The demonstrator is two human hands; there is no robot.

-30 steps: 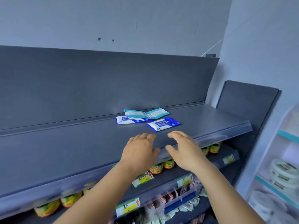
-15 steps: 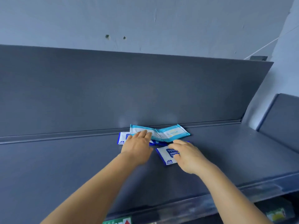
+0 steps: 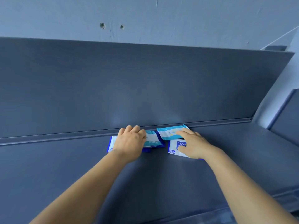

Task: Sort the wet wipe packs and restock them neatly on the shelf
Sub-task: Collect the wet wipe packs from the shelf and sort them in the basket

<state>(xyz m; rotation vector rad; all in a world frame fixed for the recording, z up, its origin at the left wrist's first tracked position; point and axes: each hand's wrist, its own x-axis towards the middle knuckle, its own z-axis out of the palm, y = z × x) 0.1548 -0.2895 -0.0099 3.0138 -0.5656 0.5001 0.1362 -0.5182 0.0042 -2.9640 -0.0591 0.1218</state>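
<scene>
I find my left hand [image 3: 130,143] curled over the teal pack [image 3: 152,139], right hand [image 3: 193,145] spread on the blue pack [image 3: 175,147], near the shelf's [image 3: 64,159] back edge. Thin, soft, likely slippery; pinch edges.

On the dark grey shelf [image 3: 64,167], close to its back panel [image 3: 145,86], lie several wet wipe packs. The left hand [image 3: 130,143] rests on a dark blue pack [image 3: 110,143], its fingers curled at the far edge, perhaps gripping it. A light blue pack [image 3: 152,139] lies just beside it. The right hand [image 3: 193,145] spreads across another light blue pack [image 3: 169,132] and a white-and-blue pack marked 75% [image 3: 175,147].
</scene>
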